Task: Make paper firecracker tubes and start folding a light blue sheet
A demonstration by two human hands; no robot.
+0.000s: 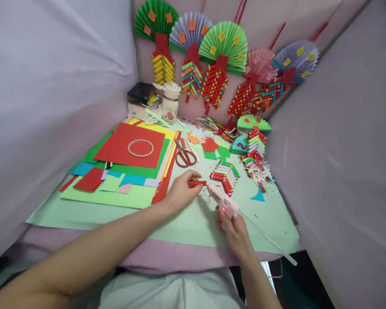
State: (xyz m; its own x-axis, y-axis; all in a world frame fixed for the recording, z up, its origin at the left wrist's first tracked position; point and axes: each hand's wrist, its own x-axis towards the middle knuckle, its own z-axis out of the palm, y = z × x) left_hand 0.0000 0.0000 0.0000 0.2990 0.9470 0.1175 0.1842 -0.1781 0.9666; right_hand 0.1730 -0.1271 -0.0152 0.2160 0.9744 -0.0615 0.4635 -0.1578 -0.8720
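My left hand (184, 189) pinches a small red piece (197, 183), apparently paper, above the pale green table sheet. My right hand (233, 229) is wrapped round a pink hot glue gun (223, 201), whose nozzle is at the right end of the red piece; I cannot tell whether they touch. A long clear glue stick (270, 238) sticks out of the gun's back, and a small red light glows on its side. Just beyond the gun lies a chevron of rolled paper tubes (225, 176) in red, green and lilac. Red-handled scissors (184, 156) rest beyond my left hand.
Stacked coloured paper (128, 143) with a ring (140, 148) on top covers the left side. Paper scraps (208, 146), a white jar (171, 105) and a box (138, 109) sit farther back. Finished fan ornaments (223, 45) hang on the back cloth; shredded paper (262, 174) lies right.
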